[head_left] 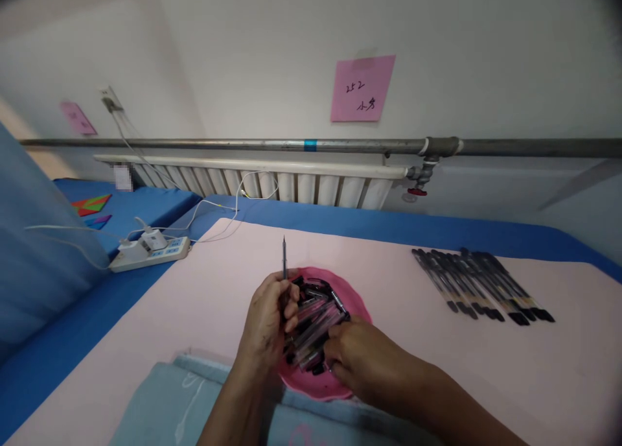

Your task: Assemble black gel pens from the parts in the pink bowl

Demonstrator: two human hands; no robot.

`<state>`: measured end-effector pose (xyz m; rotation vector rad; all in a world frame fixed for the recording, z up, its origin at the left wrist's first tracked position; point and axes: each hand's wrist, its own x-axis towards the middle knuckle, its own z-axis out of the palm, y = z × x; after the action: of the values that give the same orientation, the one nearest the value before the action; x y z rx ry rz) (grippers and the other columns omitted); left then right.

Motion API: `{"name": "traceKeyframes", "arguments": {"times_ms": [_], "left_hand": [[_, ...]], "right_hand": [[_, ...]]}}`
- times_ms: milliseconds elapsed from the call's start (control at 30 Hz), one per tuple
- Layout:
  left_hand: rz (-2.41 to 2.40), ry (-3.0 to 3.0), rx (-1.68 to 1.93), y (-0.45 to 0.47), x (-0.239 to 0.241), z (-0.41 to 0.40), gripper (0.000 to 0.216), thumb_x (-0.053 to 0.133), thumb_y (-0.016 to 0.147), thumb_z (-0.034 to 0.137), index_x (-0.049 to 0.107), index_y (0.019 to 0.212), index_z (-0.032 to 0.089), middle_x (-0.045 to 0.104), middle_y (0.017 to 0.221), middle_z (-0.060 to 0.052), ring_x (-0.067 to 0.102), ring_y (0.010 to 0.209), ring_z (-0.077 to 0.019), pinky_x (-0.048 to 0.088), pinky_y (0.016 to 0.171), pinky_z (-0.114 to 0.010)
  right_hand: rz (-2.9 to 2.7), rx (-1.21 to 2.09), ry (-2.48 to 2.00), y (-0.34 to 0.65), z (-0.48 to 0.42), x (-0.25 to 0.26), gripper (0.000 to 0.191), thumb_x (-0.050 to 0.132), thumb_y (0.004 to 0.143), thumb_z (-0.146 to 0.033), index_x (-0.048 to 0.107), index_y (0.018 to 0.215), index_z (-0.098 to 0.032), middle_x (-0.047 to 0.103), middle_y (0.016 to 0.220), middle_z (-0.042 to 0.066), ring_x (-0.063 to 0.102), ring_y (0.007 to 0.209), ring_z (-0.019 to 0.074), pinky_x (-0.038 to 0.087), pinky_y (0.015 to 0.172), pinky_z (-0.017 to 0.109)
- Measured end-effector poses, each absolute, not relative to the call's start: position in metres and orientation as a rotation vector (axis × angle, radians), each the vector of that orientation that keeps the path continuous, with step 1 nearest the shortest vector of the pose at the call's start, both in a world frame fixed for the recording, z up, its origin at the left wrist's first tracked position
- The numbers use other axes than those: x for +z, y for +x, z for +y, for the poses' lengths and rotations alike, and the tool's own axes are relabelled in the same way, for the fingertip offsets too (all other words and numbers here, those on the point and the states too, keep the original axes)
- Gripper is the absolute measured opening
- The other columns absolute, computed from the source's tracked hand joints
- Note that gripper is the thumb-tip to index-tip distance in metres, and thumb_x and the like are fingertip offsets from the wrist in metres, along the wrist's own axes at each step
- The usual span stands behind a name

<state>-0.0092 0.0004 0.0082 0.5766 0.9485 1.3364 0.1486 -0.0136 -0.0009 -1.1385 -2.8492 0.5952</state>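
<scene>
My left hand [267, 313] is closed around an uncapped pen [284, 259], held upright with its tip pointing up. Beneath both hands is a pink bowl [358, 298] with a wavy rim, filled with loose clear pen barrels [311, 329] and black pen parts. My right hand [357, 356] reaches into the bowl's right side, its fingers curled among the pieces. What those fingertips grip is hidden. Off to the right, several black-capped pens [479, 284] lie side by side in a slanted row on the pale pink sheet [389, 258].
A folded light blue cloth [160, 397] lies along the near edge, partly below my forearms. On the left, a power strip [150, 255] with plugged chargers trails white cables [214, 203]. Behind the blue-edged table run a radiator [286, 185] and a metal pipe [243, 145].
</scene>
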Motion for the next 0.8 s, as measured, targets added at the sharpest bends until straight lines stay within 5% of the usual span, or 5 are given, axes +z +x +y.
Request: {"name": "traceKeyframes", "arguments": {"times_ms": [200,400,800], "left_hand": [[0.963,0.596,1.311,-0.009,0.010,-0.002,0.019,0.055,0.074,0.023,0.058,0.090,0.013,0.049,0.057,0.005,0.027,0.037,-0.0015,0.015,0.032,-0.013],[1.035,0.669,1.250,-0.008,0.009,-0.002,0.034,0.054,0.079,0.045,0.057,0.095,0.016,0.048,0.054,0.006,0.024,0.035,-0.0017,0.013,0.032,-0.014],[0.983,0.721,1.252,-0.005,0.000,0.002,0.023,0.063,0.075,0.039,0.053,0.080,0.018,0.050,0.052,0.007,0.030,0.033,-0.0021,0.018,0.030,-0.014]], "right_hand": [[-2.620,0.805,-1.144,0.167,-0.004,0.022,0.021,0.047,0.070,-0.003,0.062,0.066,-0.018,0.065,0.072,0.001,0.055,0.065,0.0137,0.037,0.059,0.024],[-2.402,0.918,-1.297,0.186,0.007,0.040,0.021,0.046,0.068,-0.004,0.061,0.066,-0.019,0.058,0.065,-0.003,0.051,0.060,0.0115,0.034,0.054,0.021],[-2.486,1.042,-1.186,0.178,0.001,0.036,0.024,0.045,0.067,-0.003,0.064,0.069,-0.017,0.064,0.068,-0.001,0.054,0.062,0.0111,0.037,0.057,0.020]]}}
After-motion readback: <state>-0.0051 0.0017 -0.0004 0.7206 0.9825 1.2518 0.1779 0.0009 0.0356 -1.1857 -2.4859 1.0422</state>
